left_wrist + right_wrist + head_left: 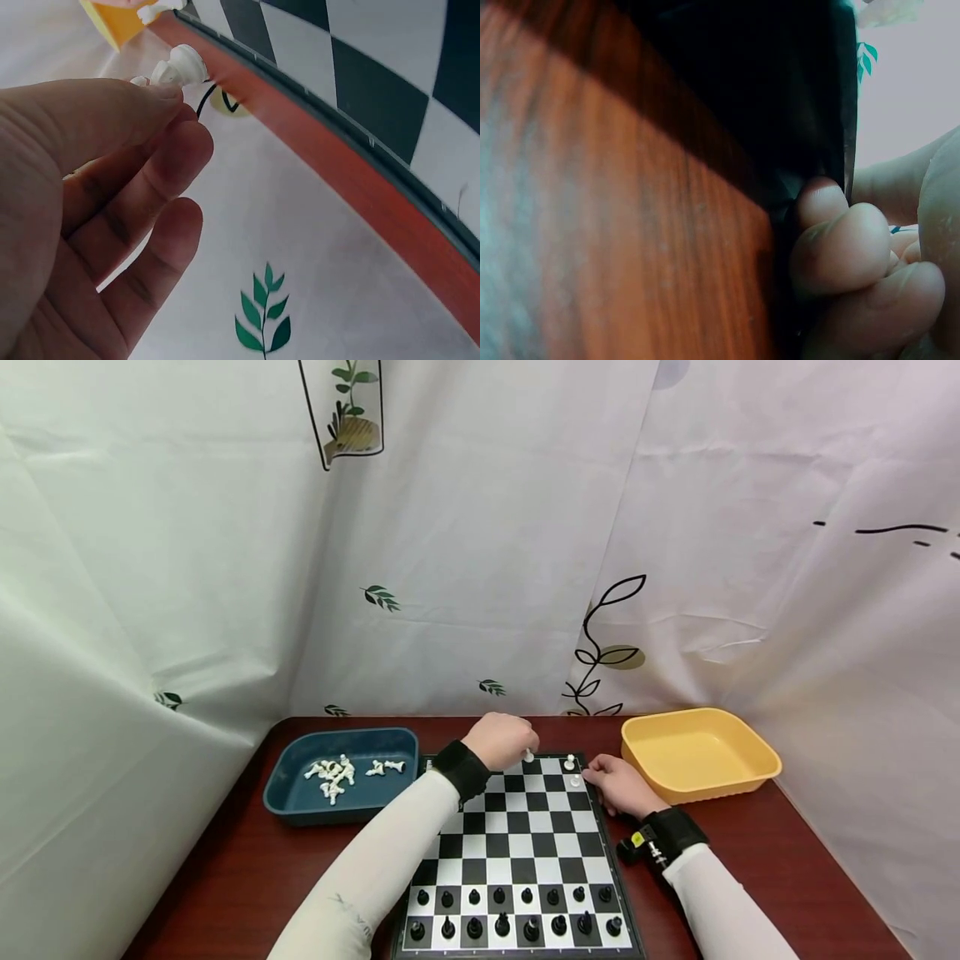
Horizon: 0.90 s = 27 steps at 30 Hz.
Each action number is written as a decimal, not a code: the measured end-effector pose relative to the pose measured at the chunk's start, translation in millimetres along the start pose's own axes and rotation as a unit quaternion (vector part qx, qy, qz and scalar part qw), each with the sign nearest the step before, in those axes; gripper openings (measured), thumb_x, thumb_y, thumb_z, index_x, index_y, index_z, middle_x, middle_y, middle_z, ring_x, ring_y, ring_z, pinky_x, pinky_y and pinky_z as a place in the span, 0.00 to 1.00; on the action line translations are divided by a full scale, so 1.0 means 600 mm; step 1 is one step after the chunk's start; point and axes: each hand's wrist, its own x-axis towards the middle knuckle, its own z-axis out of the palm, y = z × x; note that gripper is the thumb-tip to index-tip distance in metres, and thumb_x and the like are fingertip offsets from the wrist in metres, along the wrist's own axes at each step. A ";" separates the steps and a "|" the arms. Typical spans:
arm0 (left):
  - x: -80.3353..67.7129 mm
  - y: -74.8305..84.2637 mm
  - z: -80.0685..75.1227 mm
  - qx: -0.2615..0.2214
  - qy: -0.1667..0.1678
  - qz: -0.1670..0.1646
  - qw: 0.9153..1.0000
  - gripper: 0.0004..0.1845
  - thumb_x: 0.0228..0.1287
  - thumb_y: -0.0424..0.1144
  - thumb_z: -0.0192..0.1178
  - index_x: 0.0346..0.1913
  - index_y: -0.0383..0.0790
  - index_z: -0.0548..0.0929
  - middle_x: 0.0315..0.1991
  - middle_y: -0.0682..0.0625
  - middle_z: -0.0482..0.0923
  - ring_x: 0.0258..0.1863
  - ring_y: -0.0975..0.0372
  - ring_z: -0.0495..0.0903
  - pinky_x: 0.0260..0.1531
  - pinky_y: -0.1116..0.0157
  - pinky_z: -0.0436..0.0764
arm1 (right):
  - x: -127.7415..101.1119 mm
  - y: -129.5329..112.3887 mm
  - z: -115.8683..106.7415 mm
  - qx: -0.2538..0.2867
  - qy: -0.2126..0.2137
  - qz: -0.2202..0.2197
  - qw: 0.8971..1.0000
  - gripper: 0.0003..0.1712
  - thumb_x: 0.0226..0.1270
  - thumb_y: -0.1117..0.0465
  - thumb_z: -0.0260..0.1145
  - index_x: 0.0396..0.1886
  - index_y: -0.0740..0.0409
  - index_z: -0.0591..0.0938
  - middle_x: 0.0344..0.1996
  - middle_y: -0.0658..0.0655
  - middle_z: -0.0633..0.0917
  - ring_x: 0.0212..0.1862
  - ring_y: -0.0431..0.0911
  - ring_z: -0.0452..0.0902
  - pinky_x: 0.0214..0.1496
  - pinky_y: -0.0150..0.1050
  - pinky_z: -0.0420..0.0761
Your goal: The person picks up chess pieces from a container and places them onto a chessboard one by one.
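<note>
I am watching the left hand [501,739] pinching a small white chess piece [529,755] just above the far edge of the chessboard [517,852], in the centre of the head view. In the left wrist view, the white chess piece [176,67] is sitting in the upper left of the frame, nipped between thumb and forefinger, its round base pointing away from the palm; the remaining fingers [150,225] are curling loosely underneath.

I am judging the piece to be light, hard moulded plastic: stiff, not fragile, but smooth and small enough to squirt out of a loose pinch. The narrow waist above the base looks like the safest place to grip, and that is about where the fingertips are meeting now. It is plain glossy white, with a flared foot and a slim stem; its top is hidden behind the fingers, so I cannot tell which piece it is.

The right hand [618,785] is lying at the board's right edge, centre right of the head view, fingers bent. In the right wrist view its fingers [840,240] are curling against the dark board rim at lower right, seemingly steadying it.

Two more white pieces [572,770] are standing near that hand, others are lying in the blue tray [341,777] at centre left, and the yellow tray [697,752] is sitting at centre right.
</note>
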 end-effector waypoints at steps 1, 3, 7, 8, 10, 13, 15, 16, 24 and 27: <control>0.002 0.002 0.001 -0.002 -0.002 0.000 1.000 0.11 0.75 0.33 0.73 0.49 0.54 0.97 0.45 0.58 0.92 0.47 0.66 0.89 0.46 0.67 0.86 | 0.001 -0.001 0.000 0.001 0.000 0.001 1.000 0.11 0.86 0.57 0.62 0.45 0.61 0.80 0.20 0.56 0.79 0.15 0.48 0.73 0.20 0.41 0.73; 0.006 0.005 0.005 -0.006 -0.004 0.002 1.000 0.11 0.75 0.33 0.72 0.49 0.54 0.97 0.45 0.59 0.92 0.47 0.66 0.89 0.47 0.67 0.86 | 0.002 -0.001 0.001 0.003 0.001 0.001 1.000 0.11 0.86 0.57 0.62 0.45 0.61 0.80 0.20 0.56 0.79 0.15 0.48 0.73 0.20 0.41 0.73; 0.014 0.006 0.016 -0.005 -0.006 0.004 1.000 0.11 0.76 0.33 0.72 0.48 0.55 0.97 0.45 0.60 0.92 0.47 0.67 0.89 0.48 0.68 0.85 | 0.005 0.001 0.003 0.006 0.001 0.002 1.000 0.11 0.86 0.57 0.63 0.45 0.61 0.80 0.20 0.57 0.79 0.15 0.48 0.73 0.20 0.41 0.73; 0.016 0.006 0.018 -0.007 -0.006 0.006 1.000 0.12 0.76 0.33 0.72 0.48 0.55 0.98 0.45 0.60 0.92 0.47 0.68 0.89 0.47 0.68 0.85 | 0.006 0.001 0.003 0.004 -0.001 0.001 1.000 0.11 0.86 0.57 0.62 0.45 0.61 0.80 0.20 0.57 0.79 0.15 0.48 0.73 0.19 0.41 0.73; 0.020 0.007 0.021 -0.009 -0.006 0.008 1.000 0.12 0.77 0.32 0.70 0.49 0.55 0.98 0.45 0.60 0.92 0.47 0.67 0.89 0.47 0.67 0.85 | 0.008 0.000 0.003 0.003 -0.001 0.003 1.000 0.10 0.86 0.57 0.62 0.45 0.61 0.80 0.20 0.57 0.79 0.15 0.49 0.73 0.19 0.41 0.72; 0.027 0.007 0.024 -0.009 -0.002 0.013 1.000 0.13 0.78 0.32 0.69 0.49 0.55 0.98 0.46 0.59 0.92 0.47 0.67 0.89 0.47 0.68 0.85 | 0.011 0.000 0.001 -0.003 -0.002 0.001 1.000 0.10 0.86 0.58 0.62 0.44 0.61 0.80 0.20 0.57 0.79 0.14 0.48 0.73 0.19 0.41 0.72; 0.031 0.008 0.026 -0.008 0.001 0.015 1.000 0.14 0.78 0.32 0.69 0.49 0.56 0.98 0.46 0.60 0.92 0.47 0.67 0.89 0.47 0.68 0.85 | 0.011 -0.001 0.000 -0.004 0.000 0.004 1.000 0.10 0.85 0.58 0.62 0.44 0.60 0.80 0.20 0.57 0.79 0.15 0.48 0.73 0.19 0.41 0.72; 0.033 0.009 0.027 -0.006 0.002 0.017 1.000 0.13 0.78 0.32 0.69 0.49 0.56 0.98 0.46 0.60 0.92 0.47 0.68 0.89 0.47 0.68 0.85 | 0.011 -0.002 0.000 -0.006 0.001 0.003 1.000 0.10 0.85 0.58 0.62 0.44 0.61 0.80 0.20 0.57 0.79 0.15 0.48 0.73 0.19 0.41 0.72; 0.045 0.024 0.039 0.000 -0.001 0.017 1.000 0.13 0.76 0.33 0.71 0.49 0.57 0.98 0.46 0.61 0.92 0.47 0.68 0.89 0.47 0.67 0.85 | 0.001 -0.001 0.001 -0.006 0.003 0.010 1.000 0.10 0.85 0.57 0.62 0.44 0.60 0.79 0.20 0.57 0.79 0.15 0.48 0.73 0.20 0.40 0.72; 0.049 0.028 0.045 -0.005 -0.009 0.010 1.000 0.14 0.77 0.33 0.70 0.51 0.57 0.97 0.48 0.60 0.92 0.48 0.67 0.89 0.48 0.66 0.85 | 0.000 -0.002 0.001 -0.009 0.001 0.006 1.000 0.11 0.86 0.57 0.62 0.44 0.60 0.79 0.20 0.56 0.79 0.15 0.48 0.73 0.20 0.40 0.72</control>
